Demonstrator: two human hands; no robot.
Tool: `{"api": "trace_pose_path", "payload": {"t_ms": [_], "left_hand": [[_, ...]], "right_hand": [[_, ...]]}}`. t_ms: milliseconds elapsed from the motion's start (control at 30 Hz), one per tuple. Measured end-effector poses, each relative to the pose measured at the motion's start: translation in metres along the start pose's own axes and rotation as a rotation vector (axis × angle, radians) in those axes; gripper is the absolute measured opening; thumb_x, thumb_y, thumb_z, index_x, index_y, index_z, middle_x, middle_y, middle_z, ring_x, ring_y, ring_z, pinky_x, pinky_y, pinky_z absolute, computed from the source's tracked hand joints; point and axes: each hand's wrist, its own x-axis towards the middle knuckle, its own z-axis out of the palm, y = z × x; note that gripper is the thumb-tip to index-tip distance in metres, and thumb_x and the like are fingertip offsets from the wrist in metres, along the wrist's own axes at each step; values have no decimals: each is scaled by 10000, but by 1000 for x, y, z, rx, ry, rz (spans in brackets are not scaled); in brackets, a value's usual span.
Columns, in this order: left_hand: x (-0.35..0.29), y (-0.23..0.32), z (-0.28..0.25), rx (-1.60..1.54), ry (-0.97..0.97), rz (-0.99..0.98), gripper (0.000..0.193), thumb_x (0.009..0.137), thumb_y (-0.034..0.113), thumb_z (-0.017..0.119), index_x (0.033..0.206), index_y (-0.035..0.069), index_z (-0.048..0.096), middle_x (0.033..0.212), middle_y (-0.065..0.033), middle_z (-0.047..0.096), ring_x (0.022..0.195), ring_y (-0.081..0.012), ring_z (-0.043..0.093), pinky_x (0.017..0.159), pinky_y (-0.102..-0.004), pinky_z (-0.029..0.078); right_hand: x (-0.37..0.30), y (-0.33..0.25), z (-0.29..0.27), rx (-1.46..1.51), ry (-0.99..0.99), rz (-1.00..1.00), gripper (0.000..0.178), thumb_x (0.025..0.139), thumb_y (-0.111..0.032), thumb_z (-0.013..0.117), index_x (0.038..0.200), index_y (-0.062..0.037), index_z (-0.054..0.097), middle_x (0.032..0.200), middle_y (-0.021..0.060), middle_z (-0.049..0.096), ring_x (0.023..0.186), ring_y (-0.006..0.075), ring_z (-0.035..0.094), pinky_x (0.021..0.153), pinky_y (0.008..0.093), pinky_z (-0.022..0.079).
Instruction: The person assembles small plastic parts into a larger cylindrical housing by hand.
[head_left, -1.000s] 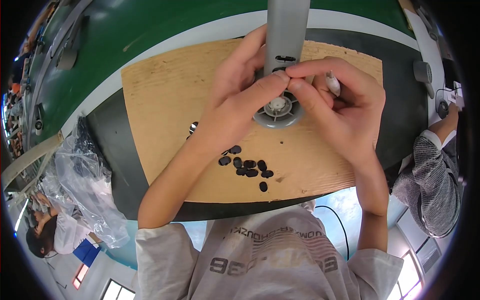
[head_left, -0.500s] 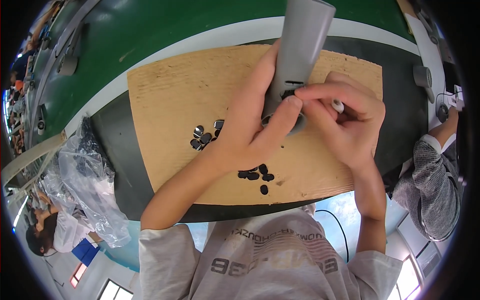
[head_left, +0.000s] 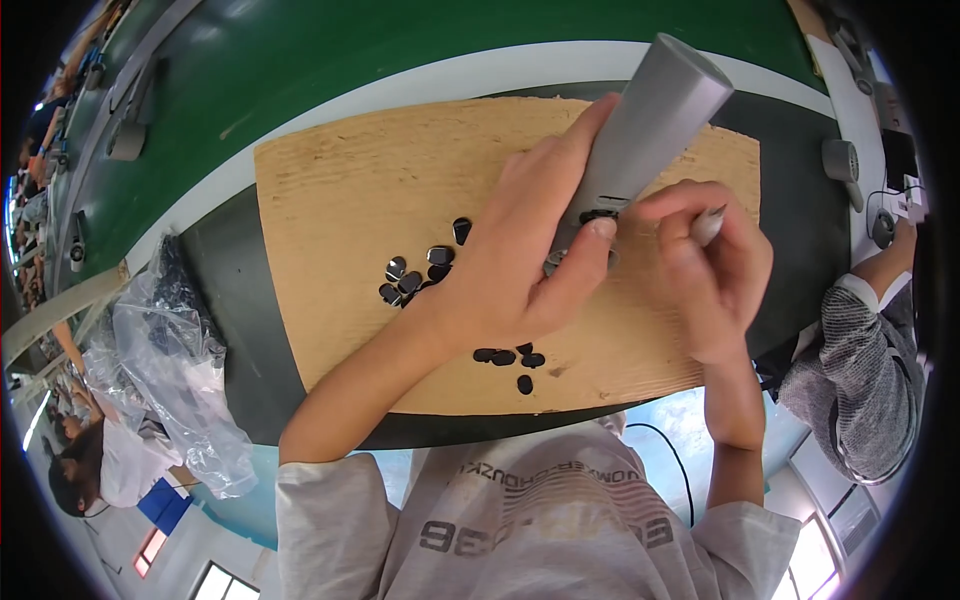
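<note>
Slipping risk: grey tube, tilted, could turn if the left hand, wrapped around it, loosens.
Black part: might sit crooked or drop out if pressed unevenly; seating unclear.
Pale tool: gripped in the curled right hand; could scratch the tube if swung close.
Tube position: right of upper centre, in the left hand's grasp; right hand just beside.

left hand gripping, thumb extended | right hand beside it, fingers bent

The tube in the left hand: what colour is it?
The tube is silvery grey, best seen in the head view.
</note>
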Motion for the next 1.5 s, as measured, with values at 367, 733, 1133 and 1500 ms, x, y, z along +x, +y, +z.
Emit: {"api": "trace_pose_path", "payload": {"t_ms": [367,733,1133,1500], "left_hand": [[4,-5,0,-64,-34,105,687,858,14,594,1499,-50,353,1044,-153,590,892,-302,538,869,-394,425],[4,8,-12,-273,-151,-207,616,961,10,597,1499,-106,320,1285,-165,599,1161,-191,580,1008,-316,448],[2,3,-8,-12,-63,-61,554,943,-3,495,1464,-106,334,1133,-137,624,1039,-164,590,925,-283,462],[3,-7,-2,-50,-24,40,664,815,-3,587,1445,-77,391,1042,-172,604,888,-327,569,831,-417,455]], "right_hand": [[19,-24,-22,-555,-323,-159,331,1052,-251,465,840,-6,533,680,74,539,520,198,497,506,306,376],[4,7,-2,-514,-58,-498,328,723,134,761,1028,21,722,592,12,501,442,103,413,426,248,287],[5,-4,0,-471,-27,-385,154,867,12,651,1018,18,679,568,9,416,463,126,372,459,276,282],[24,-13,-21,-613,-418,-85,198,986,-220,584,943,-33,631,632,143,588,550,365,589,503,425,445]]}}
